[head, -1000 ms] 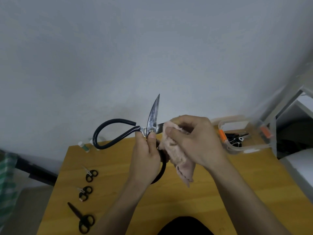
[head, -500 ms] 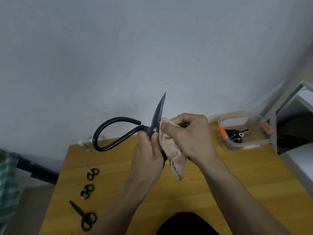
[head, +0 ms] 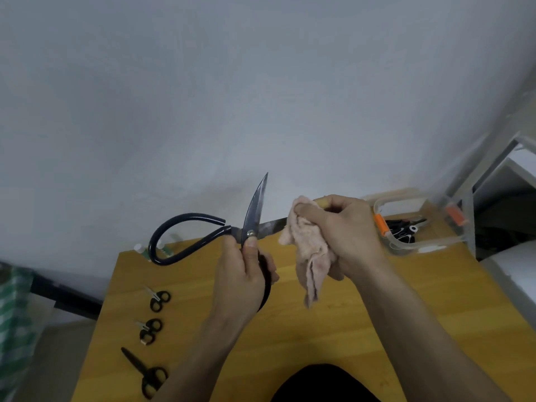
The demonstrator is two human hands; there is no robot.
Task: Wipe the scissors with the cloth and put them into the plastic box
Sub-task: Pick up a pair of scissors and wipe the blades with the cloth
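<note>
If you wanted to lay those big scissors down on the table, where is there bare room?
Bare wood shows on the table right of the right hand, in front of the plastic box. The left edge is crowded with three small scissors; the hands cover the middle.

Bare forearms, no sleeves; dark garment (head: 324, 384) below
</note>
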